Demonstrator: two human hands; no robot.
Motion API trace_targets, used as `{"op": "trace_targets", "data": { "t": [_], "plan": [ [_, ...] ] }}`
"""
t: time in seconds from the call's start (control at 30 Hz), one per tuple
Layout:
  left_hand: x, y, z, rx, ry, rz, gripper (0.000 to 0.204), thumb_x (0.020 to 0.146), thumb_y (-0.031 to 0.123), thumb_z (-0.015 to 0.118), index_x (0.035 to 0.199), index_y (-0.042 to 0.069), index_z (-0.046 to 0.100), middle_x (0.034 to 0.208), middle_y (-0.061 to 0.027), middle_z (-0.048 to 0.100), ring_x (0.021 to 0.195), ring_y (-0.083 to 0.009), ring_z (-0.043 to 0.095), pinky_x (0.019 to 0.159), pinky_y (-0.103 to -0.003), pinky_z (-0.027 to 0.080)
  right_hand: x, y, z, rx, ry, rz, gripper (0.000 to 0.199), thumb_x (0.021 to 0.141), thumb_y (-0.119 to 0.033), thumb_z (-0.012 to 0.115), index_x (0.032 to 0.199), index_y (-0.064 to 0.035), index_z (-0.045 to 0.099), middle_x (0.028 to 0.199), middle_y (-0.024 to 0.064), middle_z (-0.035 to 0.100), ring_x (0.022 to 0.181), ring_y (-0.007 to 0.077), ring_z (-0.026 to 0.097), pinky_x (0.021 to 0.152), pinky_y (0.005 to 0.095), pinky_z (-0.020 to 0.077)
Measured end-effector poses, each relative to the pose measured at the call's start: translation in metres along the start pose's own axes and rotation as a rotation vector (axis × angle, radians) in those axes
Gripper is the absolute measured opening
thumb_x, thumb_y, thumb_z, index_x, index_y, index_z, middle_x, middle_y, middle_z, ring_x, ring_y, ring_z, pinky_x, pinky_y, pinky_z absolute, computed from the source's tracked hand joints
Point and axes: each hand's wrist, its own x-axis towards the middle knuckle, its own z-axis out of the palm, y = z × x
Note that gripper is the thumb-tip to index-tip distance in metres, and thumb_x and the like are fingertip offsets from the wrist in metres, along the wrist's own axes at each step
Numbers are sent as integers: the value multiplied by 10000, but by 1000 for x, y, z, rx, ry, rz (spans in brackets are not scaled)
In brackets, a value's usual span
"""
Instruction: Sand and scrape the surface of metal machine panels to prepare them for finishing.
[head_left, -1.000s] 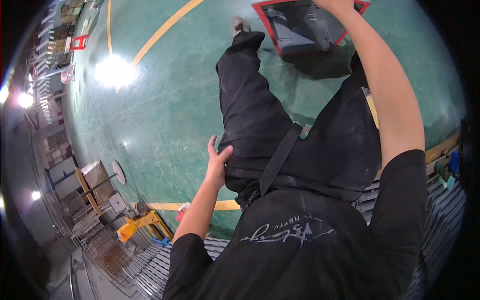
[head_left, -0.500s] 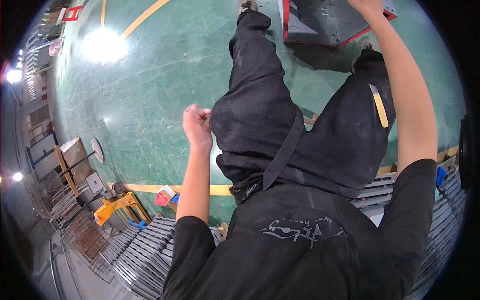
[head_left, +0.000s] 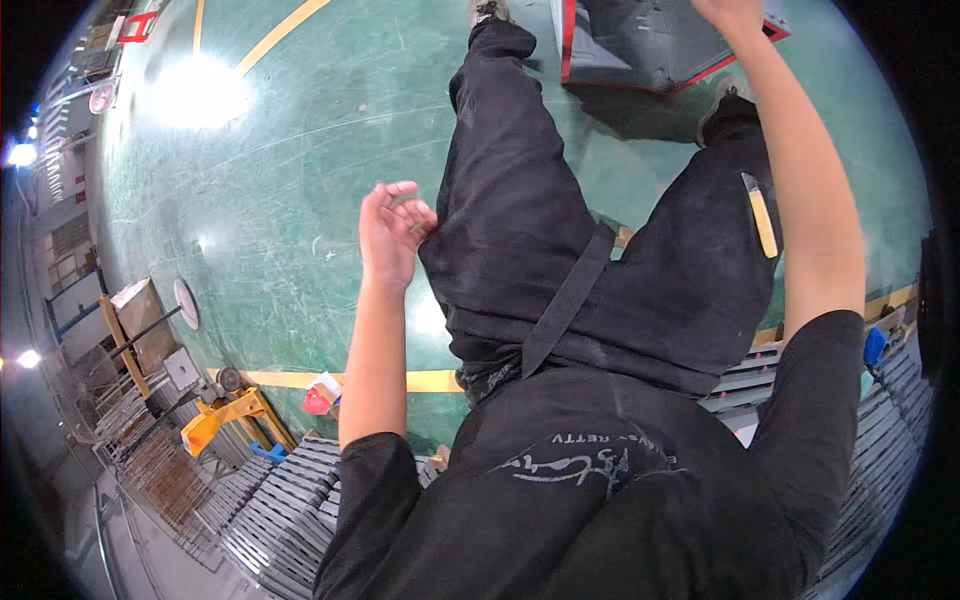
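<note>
My left hand (head_left: 393, 228) hangs beside my left knee, its fingers loosely curled and apart, holding nothing. The fingertips come close to the black trousers (head_left: 520, 200); whether they touch I cannot tell. My right arm stretches forward to a dark grey box-like piece with red edges (head_left: 650, 55) on the floor. Of my right hand (head_left: 732, 14) only the back and wrist show at the top edge; its fingers are cut off. A yellow utility knife (head_left: 763, 222) with its blade end toward the far side lies on my right thigh, beside the right forearm.
Green floor (head_left: 300, 200) with yellow lines spreads ahead and left. Behind me on the left are stacked grey metal slats (head_left: 290, 520), a yellow metal stand (head_left: 235, 415), and a round-ended pole (head_left: 185, 303). More slatted stacks (head_left: 870, 450) stand behind on the right.
My left hand has turned and its fingers have spread a little more. The right arm stays stretched toward the grey piece. The whole view has shifted slightly.
</note>
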Motion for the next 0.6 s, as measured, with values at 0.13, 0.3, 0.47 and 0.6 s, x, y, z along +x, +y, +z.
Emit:
{"op": "trace_targets", "data": {
  "t": [0.13,0.3,0.47,0.6],
  "plan": [
    [32,37,40,339,167,101,311,998,333,529,1107,61,634,888,-46,661,822,-159,624,779,-329,490,1,-9,2,-6,-54,51,388,901,-362,596,1090,-25,630,1121,229,639,1068,432,598,933,525,472],
    [92,75,141,626,-104,149,329,971,350,596,1163,85,629,985,-53,664,916,-170,620,824,-328,487,-4,11,9,-40,57,-7,427,926,-486,602,1208,-168,640,1241,72,661,1176,320,590,1000,484,448],
    [187,80,253,918,-112,597,483,874,362,694,1222,41,602,1075,-136,657,1046,-294,613,923,-398,489,-14,24,-1,-35,15,66,385,905,-454,635,1168,-173,641,1210,46,673,1133,327,611,972,481,468],
    [260,78,292,1041,232,932,685,767,296,748,1307,-38,491,1194,-228,571,1131,-364,547,1019,-454,444,-6,-17,-6,88,-104,106,402,895,-399,654,1107,-58,635,1155,165,650,1122,378,584,973,488,451]
  ]
}}
